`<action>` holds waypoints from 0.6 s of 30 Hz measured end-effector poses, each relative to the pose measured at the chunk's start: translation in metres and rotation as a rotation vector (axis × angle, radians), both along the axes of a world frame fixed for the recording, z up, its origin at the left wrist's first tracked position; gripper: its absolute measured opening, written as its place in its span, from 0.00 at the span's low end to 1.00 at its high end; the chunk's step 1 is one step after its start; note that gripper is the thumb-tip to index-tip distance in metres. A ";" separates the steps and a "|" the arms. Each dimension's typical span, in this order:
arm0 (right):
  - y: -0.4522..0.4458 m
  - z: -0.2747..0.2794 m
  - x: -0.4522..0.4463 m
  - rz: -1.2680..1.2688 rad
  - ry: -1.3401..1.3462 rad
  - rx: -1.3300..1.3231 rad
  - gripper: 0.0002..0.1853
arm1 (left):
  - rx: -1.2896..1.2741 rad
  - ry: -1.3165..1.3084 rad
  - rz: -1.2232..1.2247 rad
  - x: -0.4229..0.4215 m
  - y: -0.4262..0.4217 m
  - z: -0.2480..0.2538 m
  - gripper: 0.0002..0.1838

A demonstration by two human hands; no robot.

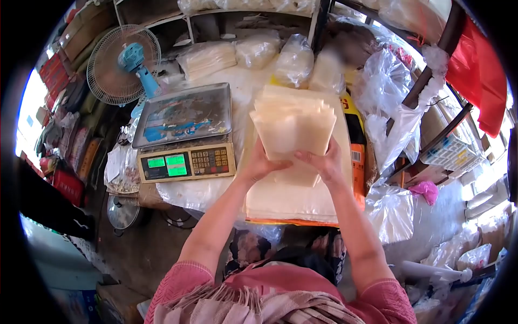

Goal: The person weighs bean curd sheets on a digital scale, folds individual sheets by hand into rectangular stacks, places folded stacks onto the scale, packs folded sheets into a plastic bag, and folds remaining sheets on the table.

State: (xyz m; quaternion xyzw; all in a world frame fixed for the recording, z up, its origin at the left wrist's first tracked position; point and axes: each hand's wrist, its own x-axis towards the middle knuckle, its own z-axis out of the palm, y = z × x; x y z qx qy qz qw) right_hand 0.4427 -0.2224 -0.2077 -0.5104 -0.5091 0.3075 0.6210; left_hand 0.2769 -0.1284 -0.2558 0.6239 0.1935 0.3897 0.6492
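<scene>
Between both hands is a thick bundle of thin cream-coloured sheets (294,121), its upper edges uneven and fanned. My left hand (265,162) closes on the bundle's lower left side, thumb across the front. On the lower right side, my right hand (322,161) grips it the same way, its thumb pointing inward. Beneath the hands lies a flat stack of larger cream sheets (291,208) at the table's front edge. I cannot tell whether the held bundle touches this stack. Left of the hands stands a digital weighing scale (186,162) with lit green displays and a stained metal pan.
A blue fan (132,56) stands behind the scale at the left. Clear plastic bags of sheets (294,62) line the back of the table. At the right are hanging clear plastic (383,81), a metal rack post (426,86) and a white crate (450,156).
</scene>
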 end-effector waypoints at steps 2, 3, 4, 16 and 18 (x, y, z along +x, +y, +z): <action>0.002 0.025 -0.012 0.045 -0.034 -0.072 0.30 | 0.037 -0.027 0.101 -0.018 0.000 0.003 0.53; 0.001 0.034 -0.019 0.071 -0.043 -0.125 0.30 | 0.101 -0.002 0.161 -0.034 0.001 0.022 0.51; 0.000 0.037 -0.025 0.166 0.085 -0.028 0.29 | 0.081 -0.048 0.216 -0.051 0.007 0.032 0.50; -0.035 -0.092 -0.074 0.235 -1.100 0.201 0.13 | -0.222 0.114 0.574 -0.259 0.153 0.061 0.29; -0.032 -0.094 -0.085 0.189 -1.200 0.197 0.14 | -0.413 0.231 0.587 -0.282 0.167 0.052 0.28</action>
